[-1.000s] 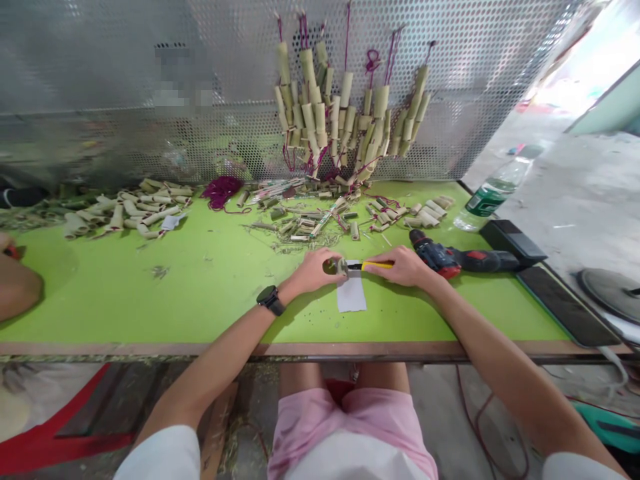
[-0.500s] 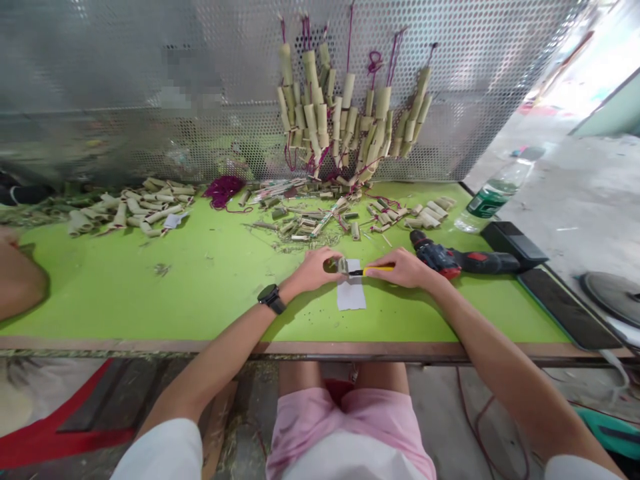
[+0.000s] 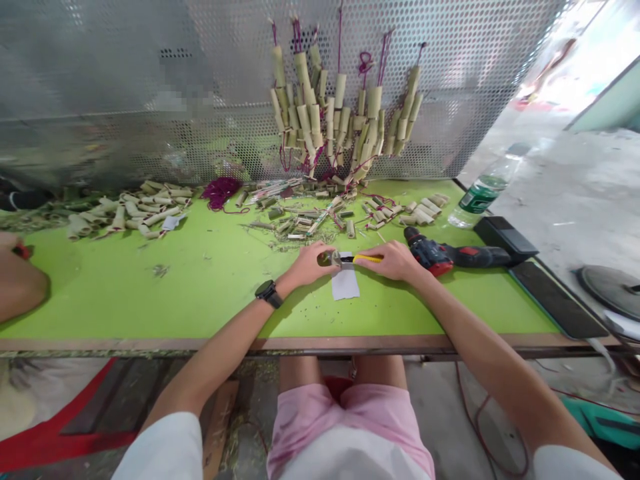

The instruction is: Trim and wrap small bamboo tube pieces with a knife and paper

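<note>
My left hand (image 3: 316, 263) pinches a short, pale piece of bamboo (image 3: 336, 258) between thumb and fingers, just over a small white slip of paper (image 3: 345, 285). In my right hand (image 3: 397, 261) is a yellow-handled utility knife (image 3: 367, 258). Its dark blade points left and meets the bamboo piece or lies right beside it; the exact contact is too small to make out. Part of the knife handle is hidden by my right fingers. Dark specks dot the green tabletop (image 3: 200, 287) near the paper.
Loose bamboo pieces (image 3: 127, 208) and purple string (image 3: 221, 192) lie along the back. Strung bamboo tubes (image 3: 345, 113) hang on the perforated metal panel (image 3: 225, 133). To the right are a drill (image 3: 435, 255), water bottle (image 3: 483, 195), black box (image 3: 505, 238) and phone (image 3: 557, 300). Another person's arm (image 3: 23, 283) rests at left.
The view has shifted slightly, so most things sit a little further left. My right hand and the knife have come a little left toward the bamboo piece. Both grips are unchanged.
</note>
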`<state>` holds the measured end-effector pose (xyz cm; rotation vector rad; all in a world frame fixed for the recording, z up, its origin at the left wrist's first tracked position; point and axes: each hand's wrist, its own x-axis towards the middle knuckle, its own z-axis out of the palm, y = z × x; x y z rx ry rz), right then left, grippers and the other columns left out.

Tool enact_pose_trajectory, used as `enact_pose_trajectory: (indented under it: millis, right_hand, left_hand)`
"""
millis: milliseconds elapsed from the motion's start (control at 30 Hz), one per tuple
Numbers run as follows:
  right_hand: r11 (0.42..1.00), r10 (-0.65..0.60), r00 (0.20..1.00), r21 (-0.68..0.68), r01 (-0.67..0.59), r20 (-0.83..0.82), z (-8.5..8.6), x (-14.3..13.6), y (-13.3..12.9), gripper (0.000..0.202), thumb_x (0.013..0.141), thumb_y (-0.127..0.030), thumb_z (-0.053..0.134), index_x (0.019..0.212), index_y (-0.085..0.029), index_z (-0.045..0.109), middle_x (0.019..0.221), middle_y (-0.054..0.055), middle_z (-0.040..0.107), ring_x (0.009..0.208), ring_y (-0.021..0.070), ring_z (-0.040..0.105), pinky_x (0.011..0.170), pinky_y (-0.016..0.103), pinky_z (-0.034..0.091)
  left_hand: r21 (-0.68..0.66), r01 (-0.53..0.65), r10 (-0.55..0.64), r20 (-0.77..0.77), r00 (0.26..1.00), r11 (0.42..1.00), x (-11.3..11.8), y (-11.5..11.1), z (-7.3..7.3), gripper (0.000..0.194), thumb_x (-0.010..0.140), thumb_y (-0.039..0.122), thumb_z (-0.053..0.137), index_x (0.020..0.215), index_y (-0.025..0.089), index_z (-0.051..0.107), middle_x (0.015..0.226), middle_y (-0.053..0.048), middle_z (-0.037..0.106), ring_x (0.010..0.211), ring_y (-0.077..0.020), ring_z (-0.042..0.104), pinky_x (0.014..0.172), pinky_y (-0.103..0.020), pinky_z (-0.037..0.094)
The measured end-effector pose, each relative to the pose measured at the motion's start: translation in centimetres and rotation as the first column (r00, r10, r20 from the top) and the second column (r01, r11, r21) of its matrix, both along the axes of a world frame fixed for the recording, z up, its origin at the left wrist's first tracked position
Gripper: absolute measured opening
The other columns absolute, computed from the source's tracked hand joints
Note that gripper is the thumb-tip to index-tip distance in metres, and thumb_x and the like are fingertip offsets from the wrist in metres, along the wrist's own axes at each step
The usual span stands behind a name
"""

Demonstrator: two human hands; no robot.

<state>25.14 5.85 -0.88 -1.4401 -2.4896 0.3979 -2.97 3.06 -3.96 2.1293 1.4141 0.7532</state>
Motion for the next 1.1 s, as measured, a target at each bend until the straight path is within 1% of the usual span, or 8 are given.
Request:
enact_pose_trajectory:
  millis: [133,333,467,533,667,833,1000,1100]
  right_hand:
    - [0.997,-0.025,0.999,0.067,0.024,0.022,0.2,-0.2,-0.2,0.044,0.102,-0.062,0.066,0.124,-0.033,0.09,0.094,0.007,0.089,0.067,0.0218,0.068,0.065,0.032,0.041]
    - [0.988,0.127,0.986,-0.073,-0.136,-0.11,0.1,1.0,0.0,0.048,0.1,-0.065,0.066,0.118,-0.029,0.092,0.078,0.006,0.085,0.057,0.0174,0.054,0.059,0.032,0.037]
    - [0.987,0.121,0.984,-0.087,-0.133,-0.131,0.0,1.3,0.5,0.051,0.099,-0.067,0.068,0.116,-0.026,0.093,0.071,0.006,0.082,0.054,0.016,0.049,0.058,0.032,0.035]
    - [0.992,0.099,0.99,-0.062,-0.105,-0.102,-0.1,1.2,0.7,0.05,0.099,-0.067,0.067,0.116,-0.027,0.093,0.07,0.006,0.082,0.055,0.0167,0.051,0.059,0.033,0.036]
    - [0.998,0.041,0.998,0.042,-0.039,-0.046,-0.4,0.9,0.6,0.048,0.1,-0.066,0.067,0.118,-0.03,0.092,0.079,0.007,0.086,0.06,0.0194,0.062,0.063,0.033,0.04]
    - [0.989,0.038,0.998,0.148,-0.031,-0.049,-1.0,0.7,0.2,0.05,0.1,-0.067,0.067,0.12,-0.028,0.092,0.091,0.008,0.088,0.072,0.0237,0.072,0.066,0.033,0.042]
    - [0.993,0.121,0.984,0.01,-0.12,-0.132,-1.0,1.2,0.4,0.046,0.1,-0.063,0.068,0.116,-0.028,0.093,0.093,0.007,0.088,0.063,0.0201,0.067,0.064,0.032,0.044]
    - [0.997,0.072,0.993,0.01,-0.072,-0.098,-0.8,1.3,0.7,0.049,0.099,-0.066,0.067,0.117,-0.028,0.093,0.081,0.007,0.086,0.06,0.0197,0.063,0.062,0.033,0.042]
  left_hand:
    - [-0.001,0.0,0.0,0.009,1.0,1.0,0.1,-0.1,-0.1,0.038,0.088,0.048,0.087,0.115,0.023,0.081,0.105,-0.007,0.07,0.093,-0.0262,0.062,0.088,-0.042,0.05]
    - [-0.017,0.02,-0.019,0.057,0.998,1.0,0.0,-0.4,-0.5,0.042,0.085,0.053,0.09,0.114,0.024,0.081,0.106,-0.008,0.07,0.094,-0.0271,0.062,0.09,-0.043,0.051]
    - [-0.035,0.032,-0.03,0.07,0.997,0.999,0.0,-0.4,-0.4,0.045,0.085,0.054,0.09,0.117,0.024,0.082,0.105,-0.008,0.069,0.094,-0.0269,0.062,0.092,-0.043,0.05]
    - [-0.036,0.037,-0.035,0.064,0.997,0.999,0.0,-0.3,-0.4,0.044,0.085,0.053,0.09,0.117,0.023,0.082,0.105,-0.008,0.068,0.094,-0.0263,0.062,0.092,-0.043,0.05]
    - [-0.046,0.029,-0.026,0.068,0.997,0.999,0.0,-0.1,-0.4,0.047,0.084,0.051,0.09,0.121,0.022,0.082,0.106,-0.008,0.07,0.091,-0.0253,0.062,0.086,-0.04,0.049]
    - [-0.069,0.025,-0.017,0.115,0.993,0.997,-0.2,0.2,-0.6,0.048,0.081,0.048,0.093,0.12,0.022,0.083,0.106,-0.007,0.072,0.087,-0.0235,0.063,0.081,-0.038,0.049]
    - [-0.071,0.003,0.005,0.105,0.994,0.997,-0.1,0.3,-0.4,0.045,0.078,0.045,0.095,0.116,0.023,0.085,0.106,-0.007,0.076,0.087,-0.0231,0.063,0.08,-0.038,0.05]
    - [-0.067,0.009,-0.002,0.101,0.995,0.998,0.0,0.2,-0.1,0.044,0.077,0.046,0.096,0.114,0.023,0.085,0.104,-0.007,0.076,0.088,-0.0236,0.063,0.082,-0.039,0.051]
